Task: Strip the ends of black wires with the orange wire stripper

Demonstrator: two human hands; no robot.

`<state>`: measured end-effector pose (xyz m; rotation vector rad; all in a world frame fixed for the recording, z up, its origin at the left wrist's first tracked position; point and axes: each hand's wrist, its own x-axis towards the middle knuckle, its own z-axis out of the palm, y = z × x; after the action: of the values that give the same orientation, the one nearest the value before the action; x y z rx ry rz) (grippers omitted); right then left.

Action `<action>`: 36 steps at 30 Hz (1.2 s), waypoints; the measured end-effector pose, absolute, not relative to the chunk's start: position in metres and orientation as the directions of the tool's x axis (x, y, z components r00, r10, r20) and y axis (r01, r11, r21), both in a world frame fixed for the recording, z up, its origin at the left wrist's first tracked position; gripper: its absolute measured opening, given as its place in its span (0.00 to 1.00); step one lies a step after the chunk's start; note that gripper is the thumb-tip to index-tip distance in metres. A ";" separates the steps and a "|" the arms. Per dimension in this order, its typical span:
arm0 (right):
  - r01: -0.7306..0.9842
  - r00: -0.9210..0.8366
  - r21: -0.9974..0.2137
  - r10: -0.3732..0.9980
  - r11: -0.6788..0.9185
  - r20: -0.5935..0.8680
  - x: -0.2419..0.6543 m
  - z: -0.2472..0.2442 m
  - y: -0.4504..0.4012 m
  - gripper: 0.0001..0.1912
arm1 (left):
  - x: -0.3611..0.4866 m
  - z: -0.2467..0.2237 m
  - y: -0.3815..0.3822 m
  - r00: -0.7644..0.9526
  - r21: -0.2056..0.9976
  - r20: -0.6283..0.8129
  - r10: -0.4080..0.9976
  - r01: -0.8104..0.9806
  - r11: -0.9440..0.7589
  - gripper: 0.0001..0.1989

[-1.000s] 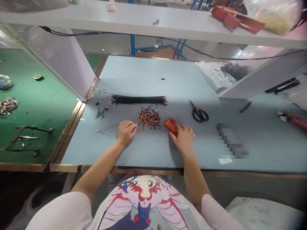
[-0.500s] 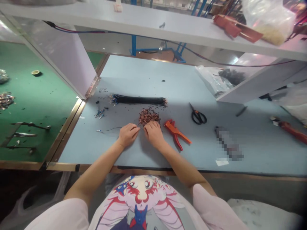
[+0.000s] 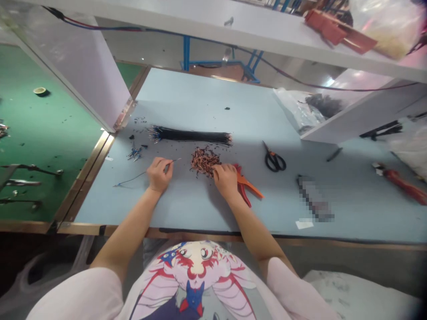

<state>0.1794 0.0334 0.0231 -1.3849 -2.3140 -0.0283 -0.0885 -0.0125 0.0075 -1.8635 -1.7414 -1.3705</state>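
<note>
My left hand (image 3: pixel 160 173) pinches a thin black wire (image 3: pixel 134 177) close to one end. A bare-looking tip pokes out past the fingers to the right, and the other end, with a small blue terminal, lies on the table to the left. My right hand (image 3: pixel 226 178) is closed at the right edge of a heap of short copper-coloured offcuts (image 3: pixel 204 161). Whatever its fingertips hold, if anything, is too small to make out. Orange-handled wire strippers (image 3: pixel 248 186) lie partly behind that hand. Above the heap rests a long bundle of black wires (image 3: pixel 191 135).
Black-handled scissors (image 3: pixel 275 162) lie right of the strippers. Loose blue terminals (image 3: pixel 134 153) sit at the left. A blurred-out dark object (image 3: pixel 315 200) and red-handled pliers (image 3: pixel 402 181) are farther right. A white shelf (image 3: pixel 200 20) spans the back, with a plastic bag (image 3: pixel 296 109) below.
My hands have moved apart. The left went left with the wire, whose right end now shows. The right shifted slightly right, partly covering the strippers. The view has tilted a little.
</note>
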 end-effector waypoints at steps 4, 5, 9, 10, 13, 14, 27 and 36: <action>0.841 -0.382 -0.224 0.834 0.492 0.399 0.169 0.020 0.025 0.11 | -0.067 0.004 -0.016 0.035 0.311 0.713 0.700 0.880 -0.360 0.06; 0.833 -0.380 -0.238 0.828 0.500 0.411 0.167 0.021 0.023 0.11 | -0.064 0.005 -0.017 0.071 0.285 0.711 0.700 0.881 -0.379 0.06; 0.737 -0.426 -0.319 0.776 0.596 0.465 0.159 0.026 0.012 0.10 | -0.058 0.008 -0.024 0.176 0.192 0.705 0.687 0.885 -0.424 0.06; 0.712 -0.448 -0.328 0.761 0.621 0.469 0.156 0.027 0.010 0.11 | -0.056 0.008 -0.025 0.213 0.165 0.697 0.685 0.882 -0.442 0.07; 0.657 -0.536 -0.300 0.708 0.692 0.460 0.147 0.026 0.003 0.11 | -0.047 0.009 -0.029 0.323 0.089 0.676 0.663 0.856 -0.509 0.07; 0.646 -0.563 -0.281 0.692 0.710 0.452 0.145 0.025 0.002 0.11 | -0.044 0.009 -0.029 0.344 0.076 0.672 0.656 0.849 -0.524 0.07; 0.732 -0.470 -0.244 0.730 0.636 0.496 0.160 0.024 0.015 0.10 | -0.061 0.007 -0.017 -0.156 0.462 0.670 0.726 0.853 -0.243 0.06; 0.805 0.014 -0.455 0.755 0.380 0.655 0.246 0.064 0.016 0.09 | -0.063 0.009 -0.020 -0.157 0.523 0.591 0.791 0.821 -0.228 0.07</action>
<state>0.2460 0.0160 0.0637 -1.3787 -1.7385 -0.0697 -0.0628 -0.0200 0.0094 -2.0173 -1.9303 -1.3640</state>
